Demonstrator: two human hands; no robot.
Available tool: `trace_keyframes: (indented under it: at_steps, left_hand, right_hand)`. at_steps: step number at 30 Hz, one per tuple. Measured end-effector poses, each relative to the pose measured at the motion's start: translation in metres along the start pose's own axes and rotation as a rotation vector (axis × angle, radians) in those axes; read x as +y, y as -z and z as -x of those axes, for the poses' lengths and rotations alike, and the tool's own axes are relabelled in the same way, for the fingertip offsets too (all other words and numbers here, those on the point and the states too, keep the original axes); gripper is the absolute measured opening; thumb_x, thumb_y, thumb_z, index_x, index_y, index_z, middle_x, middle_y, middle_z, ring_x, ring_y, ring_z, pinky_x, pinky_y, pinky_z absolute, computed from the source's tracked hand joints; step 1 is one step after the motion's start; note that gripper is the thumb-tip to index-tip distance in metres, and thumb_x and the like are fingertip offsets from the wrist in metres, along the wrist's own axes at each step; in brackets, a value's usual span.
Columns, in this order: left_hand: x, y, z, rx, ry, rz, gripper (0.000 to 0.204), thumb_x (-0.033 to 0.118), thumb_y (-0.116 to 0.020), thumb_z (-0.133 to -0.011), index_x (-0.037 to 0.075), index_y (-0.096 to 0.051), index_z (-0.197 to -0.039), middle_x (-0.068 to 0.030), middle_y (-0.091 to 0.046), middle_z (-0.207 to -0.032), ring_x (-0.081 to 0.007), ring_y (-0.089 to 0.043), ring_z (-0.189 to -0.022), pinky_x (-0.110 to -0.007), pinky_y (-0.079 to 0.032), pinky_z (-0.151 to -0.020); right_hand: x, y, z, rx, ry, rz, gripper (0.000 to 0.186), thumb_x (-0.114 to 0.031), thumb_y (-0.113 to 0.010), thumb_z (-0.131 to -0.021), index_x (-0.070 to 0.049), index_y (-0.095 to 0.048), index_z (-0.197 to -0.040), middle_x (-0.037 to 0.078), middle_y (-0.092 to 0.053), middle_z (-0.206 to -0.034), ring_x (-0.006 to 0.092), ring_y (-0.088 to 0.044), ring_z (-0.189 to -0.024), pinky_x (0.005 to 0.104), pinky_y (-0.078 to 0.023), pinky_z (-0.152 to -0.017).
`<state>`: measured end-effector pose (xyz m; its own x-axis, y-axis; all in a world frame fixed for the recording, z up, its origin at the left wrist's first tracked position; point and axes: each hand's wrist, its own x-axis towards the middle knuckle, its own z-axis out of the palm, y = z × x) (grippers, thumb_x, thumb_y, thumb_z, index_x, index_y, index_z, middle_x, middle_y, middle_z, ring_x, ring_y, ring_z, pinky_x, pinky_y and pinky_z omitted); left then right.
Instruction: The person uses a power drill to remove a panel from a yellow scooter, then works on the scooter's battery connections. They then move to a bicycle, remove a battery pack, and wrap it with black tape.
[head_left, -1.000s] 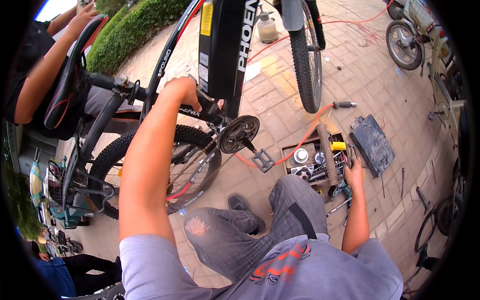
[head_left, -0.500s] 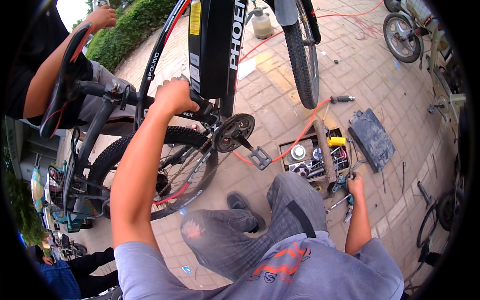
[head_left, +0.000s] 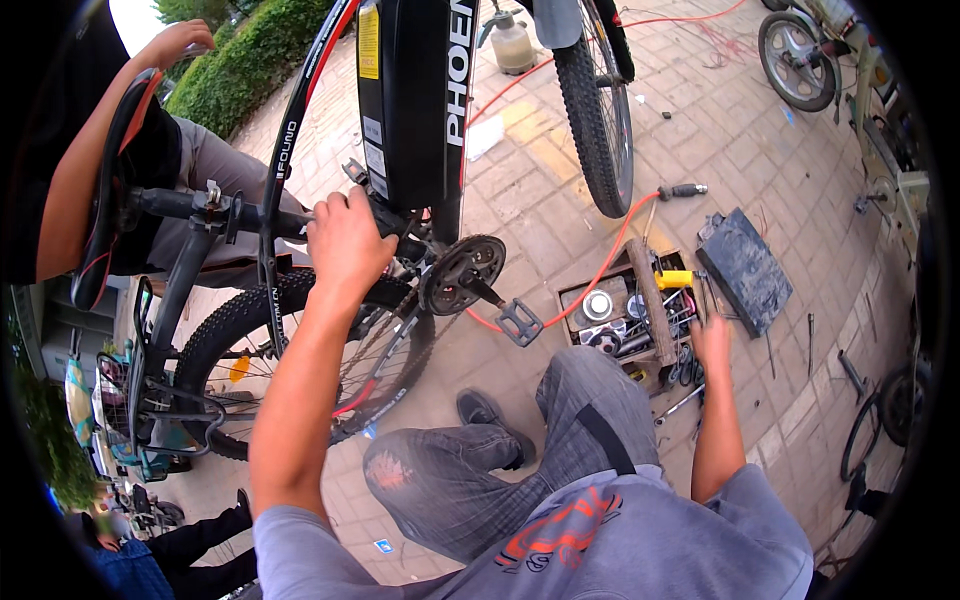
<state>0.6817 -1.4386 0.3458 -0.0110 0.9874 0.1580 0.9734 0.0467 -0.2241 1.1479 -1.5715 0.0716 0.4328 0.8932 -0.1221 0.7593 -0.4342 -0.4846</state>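
Observation:
A black bicycle with a long black battery pack point(head_left: 412, 100) stands in front of me, angled to the left. My left hand point(head_left: 350, 240) is closed over its frame below the battery, above the chainring point(head_left: 463, 275) and a black pedal point(head_left: 520, 322). To my right lies an open toolbox point(head_left: 572, 298) packed with sockets, a round tin point(head_left: 597, 305) and a yellow tool point(head_left: 674, 279). Across it rests a rusty brown bar point(head_left: 652, 305). My right hand point(head_left: 712, 350) is at the box's right edge, fingers drawn together beside dark tool handles; what they grip is not clear.
A dark flat case point(head_left: 748, 270) and several loose tools lie on the paving right of the box. An orange air hose point(head_left: 610, 270) loops behind it. Another person's arm point(head_left: 95, 150) is by the saddle point(head_left: 112, 190). A sprayer bottle point(head_left: 513, 45) and parked bikes stand farther off.
My right hand has moved up and away from me along the toolbox's right edge. My left hand stays on the frame, its fingers shifted slightly. The bicycle appears a little farther left.

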Motion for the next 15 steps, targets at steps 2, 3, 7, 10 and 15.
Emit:
trace_keyframes:
  at_steps: [2, 3, 7, 10, 15]
  left_hand:
    - [0.005, -0.001, -0.002, 0.035, 0.017, 0.023, 0.071, 0.028, -0.081, -0.062, -0.005, -0.052, -0.118, -0.0212, -0.054, -0.112, -0.0365, -0.051, -0.109, -0.045, -0.046, -0.091]
    - [0.004, 0.000, -0.002, 0.028, 0.018, 0.006, 0.070, 0.028, -0.081, -0.062, -0.005, -0.053, -0.116, -0.0216, -0.054, -0.111, -0.0368, -0.051, -0.109, -0.045, -0.046, -0.091]
    - [-0.008, 0.019, -0.013, -0.148, 0.002, -0.033, 0.068, 0.029, -0.081, -0.060, -0.005, -0.054, -0.112, -0.0232, -0.055, -0.110, -0.0386, -0.054, -0.107, -0.045, -0.047, -0.090]
    - [-0.008, 0.017, -0.018, -0.215, -0.001, -0.077, 0.067, 0.031, -0.081, -0.060, -0.006, -0.054, -0.110, -0.0243, -0.055, -0.110, -0.0402, -0.055, -0.106, -0.045, -0.048, -0.089]
    - [-0.005, 0.010, -0.009, -0.091, -0.067, -0.054, 0.069, 0.031, -0.079, -0.062, -0.006, -0.053, -0.114, -0.0226, -0.056, -0.110, -0.0372, -0.053, -0.108, -0.043, -0.047, -0.092]
  right_hand:
    - [-0.076, 0.023, -0.017, 0.147, 0.253, -0.194, 0.033, -0.013, -0.065, -0.078, 0.004, -0.061, -0.106, 0.024, -0.063, -0.103, 0.0400, -0.059, -0.097, 0.0438, -0.046, -0.087]
    - [-0.129, 0.028, -0.015, 0.172, 0.335, -0.316, 0.038, -0.012, -0.067, -0.077, 0.002, -0.060, -0.111, 0.023, -0.062, -0.107, 0.0383, -0.059, -0.102, 0.0429, -0.045, -0.091]
    - [-0.321, 0.036, -0.009, 0.163, 0.861, -0.412, 0.050, -0.016, -0.070, -0.077, -0.002, -0.054, -0.122, 0.023, -0.044, -0.136, 0.0392, -0.042, -0.126, 0.0434, -0.034, -0.106]
    - [-0.430, 0.027, -0.009, 0.432, 1.166, -0.291, 0.065, -0.019, -0.074, -0.071, -0.018, -0.049, -0.131, 0.019, -0.027, -0.149, 0.0368, -0.027, -0.137, 0.0552, -0.023, -0.108]
    - [-0.466, 0.005, -0.029, 0.489, 1.193, -0.093, 0.046, -0.015, -0.060, -0.078, -0.021, -0.058, -0.123, 0.011, -0.020, -0.155, 0.0341, -0.019, -0.141, 0.0606, -0.018, -0.108]
